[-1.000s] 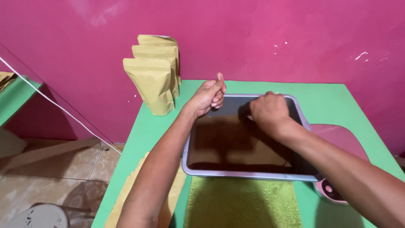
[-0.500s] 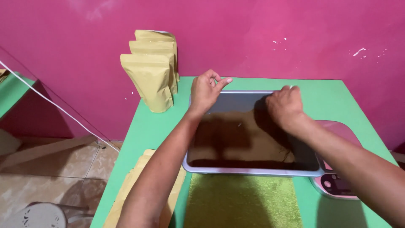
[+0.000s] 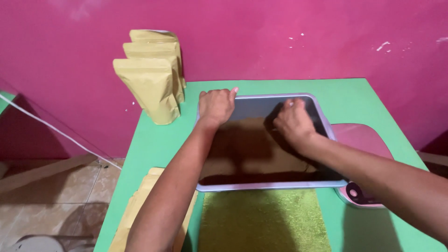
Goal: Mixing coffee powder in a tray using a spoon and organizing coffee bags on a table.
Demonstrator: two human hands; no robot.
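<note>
Left hand (image 3: 216,106) now curled on tray (image 3: 280,185) rim; right (image 3: 292,124) pinching inside — pouches (image 3: 151,84) beside

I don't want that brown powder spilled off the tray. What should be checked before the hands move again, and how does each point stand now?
1. Left hand on the tray's far left corner: ok, it rests on the rim.
2. Right hand clear of the rim: ok, it is inside the tray, over the brown powder.
3. Tray flat on the green table: ok, no edge looks lifted.
4. Powder level below the rim: cannot tell, shadows cover it.
5. Standing paper pouches clear of the tray: ok, they stand apart to its left.
6. Pink scale clear: not ok, the tray's right edge overlaps it.
</note>
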